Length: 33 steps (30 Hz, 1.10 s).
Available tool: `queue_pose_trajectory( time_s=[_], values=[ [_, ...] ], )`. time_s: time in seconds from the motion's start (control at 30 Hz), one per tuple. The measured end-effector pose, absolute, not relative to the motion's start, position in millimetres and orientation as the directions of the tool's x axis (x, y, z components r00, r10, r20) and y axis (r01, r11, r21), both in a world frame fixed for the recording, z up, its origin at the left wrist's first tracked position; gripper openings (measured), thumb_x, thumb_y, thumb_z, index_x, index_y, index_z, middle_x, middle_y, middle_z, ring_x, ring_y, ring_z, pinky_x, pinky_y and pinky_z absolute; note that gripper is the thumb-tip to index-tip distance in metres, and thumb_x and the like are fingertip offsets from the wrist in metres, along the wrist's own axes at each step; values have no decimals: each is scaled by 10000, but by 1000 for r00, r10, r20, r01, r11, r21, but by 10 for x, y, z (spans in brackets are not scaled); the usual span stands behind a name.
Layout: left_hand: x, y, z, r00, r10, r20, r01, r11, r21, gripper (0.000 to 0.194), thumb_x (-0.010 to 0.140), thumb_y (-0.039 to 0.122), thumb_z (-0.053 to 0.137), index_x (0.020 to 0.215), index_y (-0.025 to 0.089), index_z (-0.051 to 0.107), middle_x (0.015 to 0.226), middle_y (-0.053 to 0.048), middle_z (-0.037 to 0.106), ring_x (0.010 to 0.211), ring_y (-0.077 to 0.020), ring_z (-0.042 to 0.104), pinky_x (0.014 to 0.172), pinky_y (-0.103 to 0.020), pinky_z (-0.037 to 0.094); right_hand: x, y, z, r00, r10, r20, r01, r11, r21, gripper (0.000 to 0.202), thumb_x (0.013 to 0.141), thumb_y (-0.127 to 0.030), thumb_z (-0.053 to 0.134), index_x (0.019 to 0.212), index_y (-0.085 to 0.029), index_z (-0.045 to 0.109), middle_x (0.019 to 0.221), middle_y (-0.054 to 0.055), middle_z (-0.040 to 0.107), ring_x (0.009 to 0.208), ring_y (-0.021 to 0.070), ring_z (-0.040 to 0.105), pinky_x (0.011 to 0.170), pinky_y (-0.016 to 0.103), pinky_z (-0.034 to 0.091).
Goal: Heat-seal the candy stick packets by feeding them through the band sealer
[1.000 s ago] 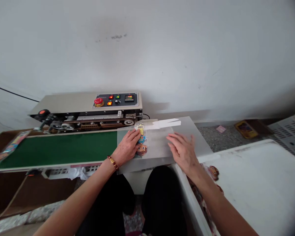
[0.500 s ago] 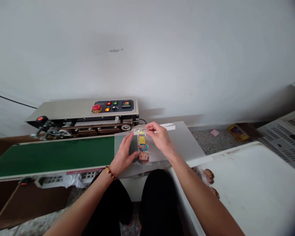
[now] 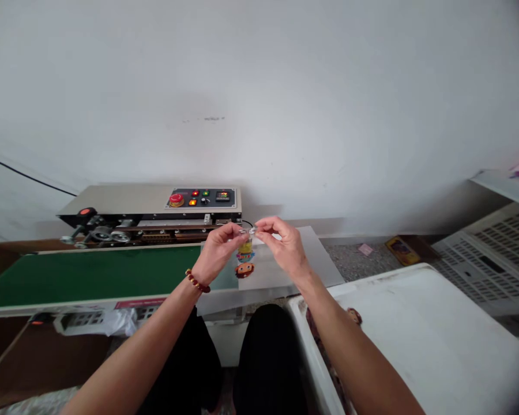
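A small clear plastic packet (image 3: 244,256) hangs from my fingers, with a yellow label, colourful print and a cartoon head showing through it. My left hand (image 3: 219,249) pinches its top edge from the left; a beaded bracelet circles that wrist. On the other side, my right hand (image 3: 281,242) pinches the same top edge between thumb and fingers. Below the packet lies a pale grey sheet (image 3: 303,259), beside the green conveyor belt (image 3: 125,274). Behind the left hand stands the band sealing machine (image 3: 147,199), its panel lights lit.
At the right is a white tub or table top (image 3: 432,311) with a cartoon-head piece (image 3: 353,314) on it, partly behind my right forearm. Plastic crates (image 3: 488,265) and a small box (image 3: 402,251) sit farther right. A cardboard box (image 3: 47,363) stands under the belt.
My left hand has risen from beside the packet to pinch its top edge. The packet has left the sheet and now hangs between both hands. The view has shifted slightly.
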<state>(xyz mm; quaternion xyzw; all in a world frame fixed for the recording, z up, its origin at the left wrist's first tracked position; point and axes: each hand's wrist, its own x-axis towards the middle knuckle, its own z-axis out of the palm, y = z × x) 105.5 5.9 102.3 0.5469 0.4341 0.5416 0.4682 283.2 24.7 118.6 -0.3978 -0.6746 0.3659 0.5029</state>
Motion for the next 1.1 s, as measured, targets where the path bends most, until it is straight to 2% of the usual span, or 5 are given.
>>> queue_pose_trajectory(
  time_s=[0.3, 0.43, 0.57, 0.77, 1.1],
  values=[
    [1091, 78, 840, -47, 973, 224, 236, -207, 949, 262, 822, 445, 692, 821, 187, 739, 786, -31, 718, 747, -175, 625, 713, -281, 469, 2793, 323, 873, -294, 950, 103, 155, 154, -976, 165, 794, -383, 668, 835, -224, 662, 672, -38, 636, 632, 142, 606, 572, 243, 467],
    [939, 138, 452, -156, 982, 104, 230, -67, 971, 386, 844, 426, 670, 1127, 164, 696, 853, -58, 750, 799, -215, 699, 768, -335, 545, 2714, 484, 617, -233, 972, -38, 438, 70, -896, 80, 846, -302, 649, 842, -223, 662, 712, -31, 676, 674, 152, 638, 619, 254, 478],
    [905, 37, 142, -91, 933, 348, 689, -193, 699, 321, 955, 269, 519, 1240, 187, 641, 1168, -125, 741, 1110, -265, 689, 1010, -450, 523, 2522, 676, 444, -120, 990, -72, 731, 39, -681, 165, 885, -220, 617, 1025, -254, 695, 974, 20, 765, 929, 221, 703, 806, 340, 508],
    [1062, -71, -34, 280, 904, 322, 893, -369, 258, 395, 972, 197, 482, 1354, 153, 572, 1469, -164, 583, 1339, -302, 561, 1180, -539, 400, 2466, 686, 379, -160, 984, 75, 895, 176, -409, 285, 969, -267, 546, 1237, -257, 641, 1234, 74, 699, 1074, 251, 685, 875, 362, 521],
    [351, 31, -122, 320, 904, 282, 895, -386, 223, 389, 1005, 278, 401, 1329, 174, 589, 1461, -165, 589, 1386, -275, 533, 1237, -553, 326, 4306, -560, -103, 77, 873, 481, 816, 222, -533, 283, 976, -395, 520, 1135, -235, 690, 1129, 93, 724, 1078, 270, 663, 986, 434, 496]
  ],
)
